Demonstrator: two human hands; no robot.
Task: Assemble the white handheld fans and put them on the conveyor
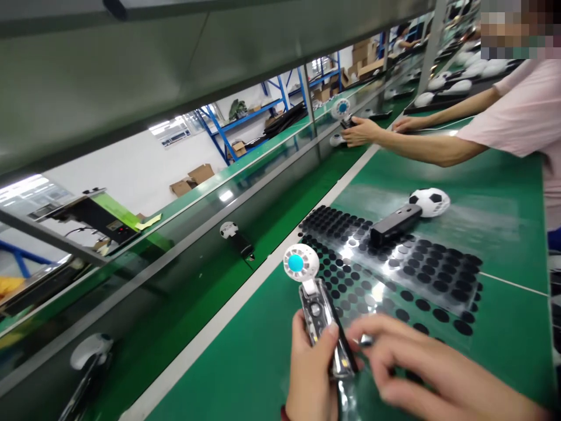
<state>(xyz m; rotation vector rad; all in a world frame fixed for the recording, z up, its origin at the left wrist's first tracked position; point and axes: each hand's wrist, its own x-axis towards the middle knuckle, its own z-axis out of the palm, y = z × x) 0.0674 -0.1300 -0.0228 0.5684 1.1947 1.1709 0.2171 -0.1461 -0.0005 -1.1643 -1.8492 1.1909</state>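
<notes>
My left hand (313,362) is wrapped around the handle of a small handheld fan (326,327), thumb across its front. The fan's white round head (301,262) with a blue hub points up and away, and the handle's face looks glossy black and clear. Close against the handle's right side is my right hand (394,351), fingers bent together and slightly blurred. A small shiny piece (366,339) shows at its fingertips; I cannot make out what it is. Beyond both hands lie sheets of black round stickers (421,266).
A second fan with a football-patterned head (432,202) rests on the sticker sheets. More fans (236,237) lie on the green conveyor belt (184,304) to the left, behind a pale edge strip. A co-worker's hand (362,131) holds another fan at the belt. A metal hood (175,70) hangs overhead.
</notes>
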